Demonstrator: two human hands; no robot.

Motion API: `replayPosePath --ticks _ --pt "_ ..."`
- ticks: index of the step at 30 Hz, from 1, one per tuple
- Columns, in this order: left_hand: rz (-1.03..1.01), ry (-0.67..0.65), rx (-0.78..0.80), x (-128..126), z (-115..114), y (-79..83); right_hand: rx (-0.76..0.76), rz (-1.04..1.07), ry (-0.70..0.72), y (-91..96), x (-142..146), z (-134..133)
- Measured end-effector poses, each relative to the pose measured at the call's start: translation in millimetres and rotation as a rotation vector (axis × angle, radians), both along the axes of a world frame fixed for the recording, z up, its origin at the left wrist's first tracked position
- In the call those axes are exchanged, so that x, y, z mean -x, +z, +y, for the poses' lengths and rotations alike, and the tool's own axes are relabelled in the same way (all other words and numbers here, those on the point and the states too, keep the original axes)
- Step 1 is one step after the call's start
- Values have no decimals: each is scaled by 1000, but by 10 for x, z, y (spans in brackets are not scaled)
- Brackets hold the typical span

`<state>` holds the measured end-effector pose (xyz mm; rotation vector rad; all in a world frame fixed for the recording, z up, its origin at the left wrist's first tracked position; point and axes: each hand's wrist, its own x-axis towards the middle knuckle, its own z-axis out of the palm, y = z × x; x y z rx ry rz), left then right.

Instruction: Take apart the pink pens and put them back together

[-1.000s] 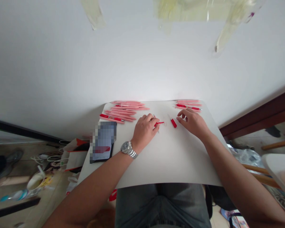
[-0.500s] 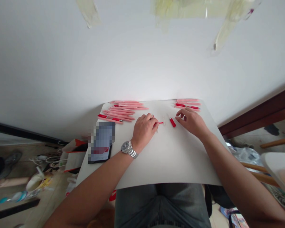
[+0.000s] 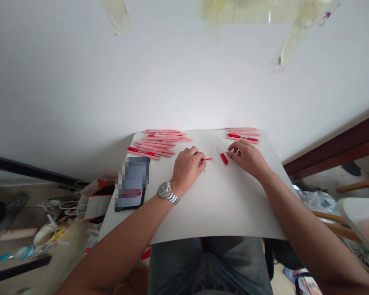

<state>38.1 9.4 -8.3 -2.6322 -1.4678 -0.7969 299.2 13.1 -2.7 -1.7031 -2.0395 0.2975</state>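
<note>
Red and slender, a thin red refill, pinched at one end between the thumb and curled fingertips of the left hand, its free end poking out to the right, low over the white board. On that wrist, a steel wristwatch. Just right of the refill's tip, a short red pen piece, lying flat on the board and slanted, between the two hands. Right hand palm down beside it, fingers loosely bent and a little apart, gripping nothing, fingertips right by the red piece — cannot tell whether touching it or just short of it. Along the far left of the board, a heap of pink pens, mostly lying crosswise, a couple with red sections showing at the near edge of the heap. At the far right corner, well apart from the heap, a smaller row of pink pens, just beyond the right hand's knuckles. On the board's left edge, near the left forearm, a dark phone, screen blurred. Board resting across the lap over blue jeans, its far edge up against a white wall.
</note>
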Motion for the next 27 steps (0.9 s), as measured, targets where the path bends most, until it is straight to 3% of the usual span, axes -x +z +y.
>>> replayPosePath --ticks 7,20,27 --pt "-65 22 -9 50 4 56 18 -13 0 -4 10 9" --pt "-429 -61 21 161 17 85 5 -18 18 -5 28 17" --pt "-502 -77 93 186 -6 78 -24 343 44 4 87 -14"
